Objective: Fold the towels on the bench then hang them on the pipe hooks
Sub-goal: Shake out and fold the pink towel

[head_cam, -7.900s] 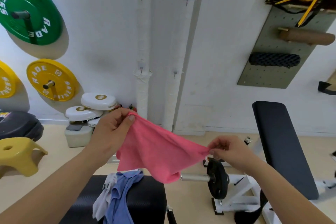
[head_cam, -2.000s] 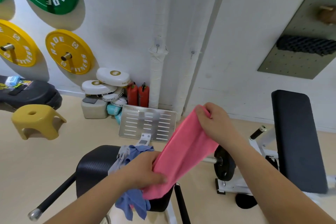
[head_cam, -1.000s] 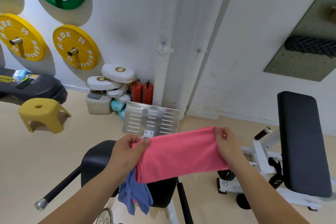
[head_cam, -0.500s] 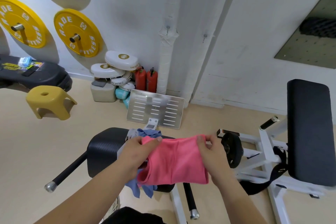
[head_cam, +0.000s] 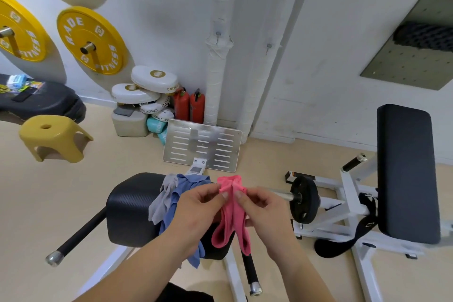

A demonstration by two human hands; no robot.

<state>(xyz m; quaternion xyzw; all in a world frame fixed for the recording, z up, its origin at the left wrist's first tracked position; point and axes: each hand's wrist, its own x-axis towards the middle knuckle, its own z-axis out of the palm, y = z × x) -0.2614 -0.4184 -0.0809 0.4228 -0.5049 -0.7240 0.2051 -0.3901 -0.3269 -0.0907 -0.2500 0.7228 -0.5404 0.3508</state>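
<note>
A pink towel (head_cam: 231,213) hangs folded in half between my hands, its two ends brought together at the top. My left hand (head_cam: 199,206) pinches one end and my right hand (head_cam: 261,206) pinches the other, thumbs almost touching. Below them is the black bench pad (head_cam: 130,211), with a blue towel (head_cam: 176,201) and a grey towel (head_cam: 163,200) heaped on its right side. On the white wrapped pipes at the wall are two small hooks, the left hook (head_cam: 217,35) and the right hook (head_cam: 269,47), both bare.
A slotted metal plate (head_cam: 203,148) leans by the pipes beside two red extinguishers (head_cam: 190,105) and white boxing pads (head_cam: 147,91). A weight machine with a black plate (head_cam: 304,200) and a black backrest (head_cam: 407,171) stands right. A yellow stool (head_cam: 52,137) sits left.
My hands have come together, folding the pink towel in half so that it hangs as a narrow loop. The view has tilted further down.
</note>
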